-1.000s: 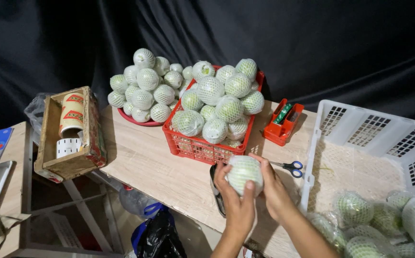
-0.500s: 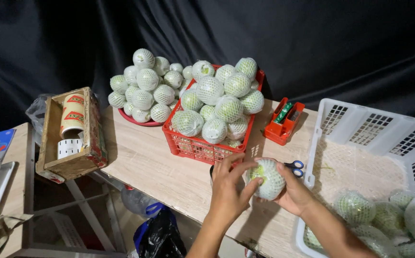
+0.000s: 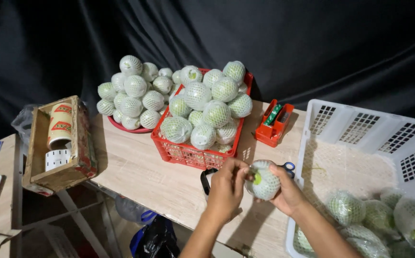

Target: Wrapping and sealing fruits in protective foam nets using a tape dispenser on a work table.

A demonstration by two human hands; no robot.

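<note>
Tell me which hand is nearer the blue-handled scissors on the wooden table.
Right. The right hand cradles the net-wrapped green fruit directly beside the blue-handled scissors, nearly touching them. The left hand pinches the fruit's far side, farther away.

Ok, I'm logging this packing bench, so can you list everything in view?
Netted fruit in hands: one, pale green, table front
Red basket: one, heaped with netted fruit, table centre
Red bowl: one, piled with netted fruit, behind left
White crate: one, several netted fruit inside, right
Tape dispenser: one, red, behind
Scissors: one, blue handles, by crate
Wooden box: one, label rolls inside, left
Left hand: on fruit
Right hand: cradling fruit
</note>
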